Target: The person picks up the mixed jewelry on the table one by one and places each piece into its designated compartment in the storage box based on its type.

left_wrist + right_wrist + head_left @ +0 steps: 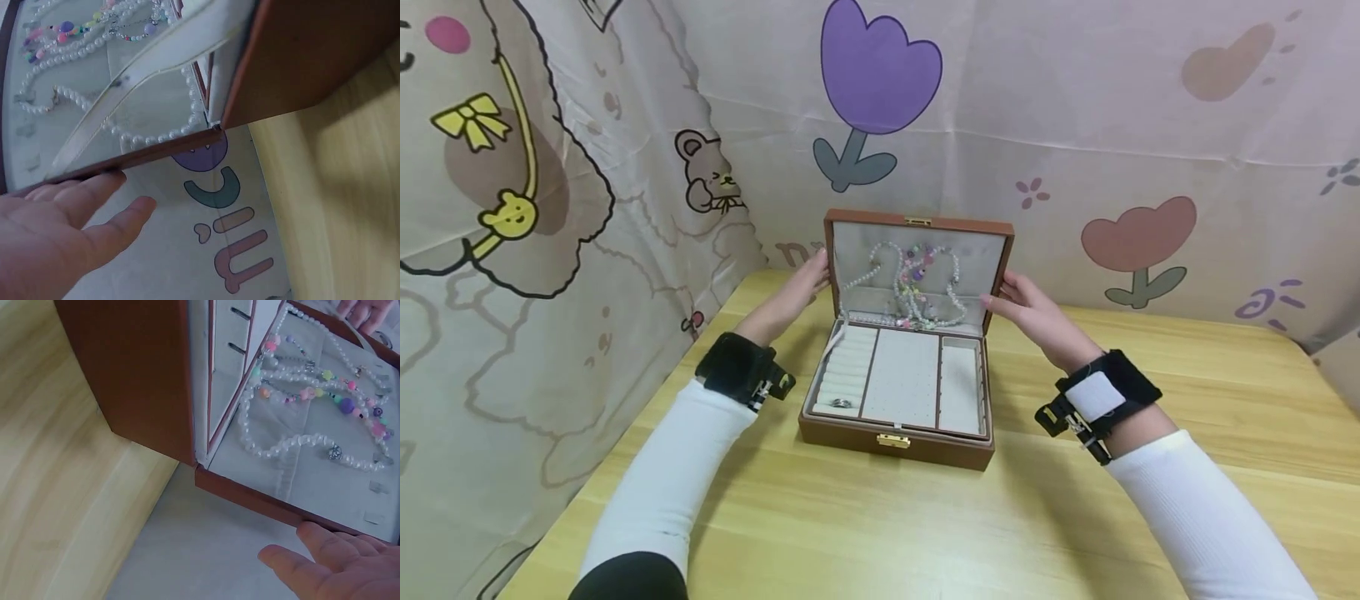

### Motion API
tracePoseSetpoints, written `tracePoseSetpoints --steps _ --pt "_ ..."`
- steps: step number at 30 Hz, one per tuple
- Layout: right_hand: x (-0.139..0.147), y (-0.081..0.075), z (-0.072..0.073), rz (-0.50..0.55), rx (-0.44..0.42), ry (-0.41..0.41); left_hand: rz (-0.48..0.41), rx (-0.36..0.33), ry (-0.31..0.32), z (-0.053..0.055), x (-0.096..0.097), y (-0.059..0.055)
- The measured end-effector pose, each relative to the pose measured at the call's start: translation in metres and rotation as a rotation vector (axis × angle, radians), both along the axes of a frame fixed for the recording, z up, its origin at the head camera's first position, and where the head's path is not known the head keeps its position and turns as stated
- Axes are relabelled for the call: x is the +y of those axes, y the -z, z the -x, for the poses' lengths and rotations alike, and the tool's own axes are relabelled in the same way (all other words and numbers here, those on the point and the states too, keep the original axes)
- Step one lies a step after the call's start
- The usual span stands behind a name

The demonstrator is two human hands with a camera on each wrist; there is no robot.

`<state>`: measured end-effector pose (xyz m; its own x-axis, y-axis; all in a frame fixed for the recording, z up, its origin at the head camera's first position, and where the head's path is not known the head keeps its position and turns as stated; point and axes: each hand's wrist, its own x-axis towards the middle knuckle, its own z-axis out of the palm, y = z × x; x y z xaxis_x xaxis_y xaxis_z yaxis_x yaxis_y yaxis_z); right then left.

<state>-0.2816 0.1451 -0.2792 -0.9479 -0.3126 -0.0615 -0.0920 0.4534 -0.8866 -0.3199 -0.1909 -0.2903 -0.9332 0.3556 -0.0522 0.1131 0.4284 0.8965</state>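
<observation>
A brown jewelry box (895, 448) stands on the table with its lid (920, 218) raised. Pearl necklaces (957, 283) and a colorful beaded strand (917, 271) hang inside the lid. At the lid's left edge, my left hand (793, 292) has its extended fingers (103, 187) right at the side. The right hand (1037, 317) is at the opposite edge, its straight fingers (325, 540) along the lid's side. A pale ribbon (134, 75) runs between lid and base on the left. One ring (841, 403) sits in the ring rolls (846, 367) of the tray.
The box stands on a light wooden table (760, 517). A patterned cloth (1030, 100) with tulips and cartoon animals hangs behind and along the left. Each wrist wears a black strap with a small camera, like the right strap (1120, 387).
</observation>
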Motion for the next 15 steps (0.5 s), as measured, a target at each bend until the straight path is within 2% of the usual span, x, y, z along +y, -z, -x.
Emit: tracePoseSetpoints --steps 5,15 --pt "0.002 0.0 -0.009 0.002 0.026 0.005 -0.031 0.006 0.014 -0.008 -0.004 0.0" --pt "0.004 0.004 -0.02 0.071 0.011 -0.045 -0.016 0.017 0.023 -0.021 -0.008 0.005"
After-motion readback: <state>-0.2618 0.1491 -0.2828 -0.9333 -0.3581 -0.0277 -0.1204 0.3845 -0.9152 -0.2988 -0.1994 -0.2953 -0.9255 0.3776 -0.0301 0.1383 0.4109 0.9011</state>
